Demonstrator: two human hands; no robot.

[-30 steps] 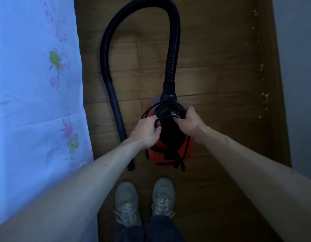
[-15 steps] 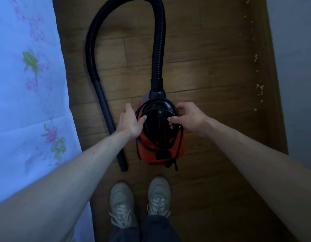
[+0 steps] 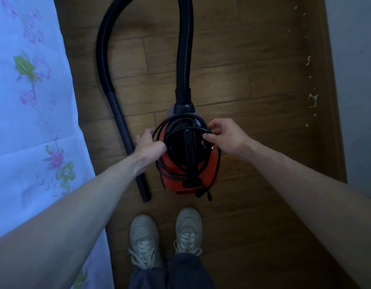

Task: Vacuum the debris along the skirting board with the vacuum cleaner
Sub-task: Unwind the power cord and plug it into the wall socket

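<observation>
Loosened cord (image 3: 181, 130) spans left hand (image 3: 149, 146) to right hand (image 3: 224, 136); open floor (image 3: 267, 155) rightward.

left hand (image 3: 150, 146), right hand (image 3: 224, 138), gripping cord (image 3: 181, 117)

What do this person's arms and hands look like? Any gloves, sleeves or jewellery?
Both forearms are bare right up to the frame edge, with no sleeves showing on the left forearm or the right forearm. The left hand and right hand have no gloves. No watch, bracelet or ring is visible, though the dim light could hide something small.
</observation>
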